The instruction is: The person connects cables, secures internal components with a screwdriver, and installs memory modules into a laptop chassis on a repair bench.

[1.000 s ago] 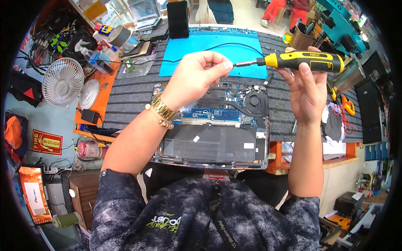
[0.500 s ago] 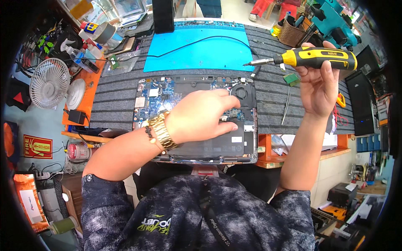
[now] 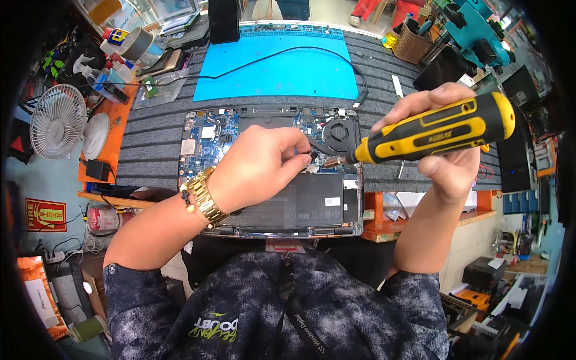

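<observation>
An opened laptop lies in front of me, its blue circuit board, black battery and round fan exposed. My left hand is over the board, thumb and forefinger pinched together just left of the fan. What they hold, if anything, is too small to make out. Wrapped in my right hand is a yellow and black screwdriver. Its shaft points left and down to the board below the fan, close to my left fingertips. Whether the tip touches a screw cannot be seen.
A blue work mat with a black cable across it lies behind the laptop. Left stand a white fan and spray bottles. A woven basket of tools and a teal microscope-like device stand at the back right.
My right hand has brought the screwdriver down and nearer, its tip now at the board. My left thumb and forefinger, spread before, have closed together.
</observation>
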